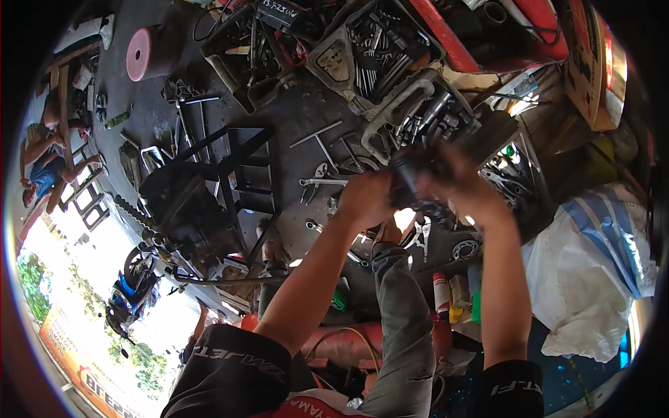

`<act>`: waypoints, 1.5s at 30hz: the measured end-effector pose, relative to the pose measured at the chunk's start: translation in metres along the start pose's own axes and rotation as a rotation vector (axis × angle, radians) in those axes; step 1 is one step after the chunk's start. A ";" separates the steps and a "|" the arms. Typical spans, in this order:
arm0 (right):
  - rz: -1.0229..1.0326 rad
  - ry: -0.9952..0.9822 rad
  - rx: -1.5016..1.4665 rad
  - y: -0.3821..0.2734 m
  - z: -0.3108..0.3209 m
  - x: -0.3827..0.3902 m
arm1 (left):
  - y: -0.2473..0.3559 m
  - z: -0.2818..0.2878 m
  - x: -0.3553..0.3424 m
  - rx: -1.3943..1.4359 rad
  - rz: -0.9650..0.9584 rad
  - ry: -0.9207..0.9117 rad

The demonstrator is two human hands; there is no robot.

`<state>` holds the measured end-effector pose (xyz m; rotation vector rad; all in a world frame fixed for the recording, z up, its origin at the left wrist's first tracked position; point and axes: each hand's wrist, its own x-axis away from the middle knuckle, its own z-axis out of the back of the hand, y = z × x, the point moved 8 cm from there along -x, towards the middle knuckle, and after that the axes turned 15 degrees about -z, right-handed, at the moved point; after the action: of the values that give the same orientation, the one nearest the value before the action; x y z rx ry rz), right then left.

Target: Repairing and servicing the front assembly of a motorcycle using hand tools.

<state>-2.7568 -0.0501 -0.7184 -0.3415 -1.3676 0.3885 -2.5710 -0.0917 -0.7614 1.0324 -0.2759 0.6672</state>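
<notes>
- Left of my left hand (368,198), a black metal frame (224,167) rests, perhaps to leave working space.
- This hand is clamped on a dark machine part (412,180) between both hands, probably to steady it.
- My right hand (465,187), at its right side, is blurred; its grip I cannot tell.

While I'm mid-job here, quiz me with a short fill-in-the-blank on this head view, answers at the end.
1. Between the left hand and the right hand is a dark part, its detail softened by motion ____.
2. The white sack at the far right has ____ stripes.
3. The cylinder at upper left shows a round ____ end.

Missing words: blur; blue; pink.
</notes>
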 end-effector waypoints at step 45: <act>0.262 0.648 0.153 -0.059 0.162 -0.111 | -0.175 0.095 -0.337 -1.107 -0.129 -0.493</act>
<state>-2.9293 -0.1515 -0.7610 -0.4715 -0.6567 0.5390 -2.7127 -0.3608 -1.0079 0.1152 -0.8810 0.0581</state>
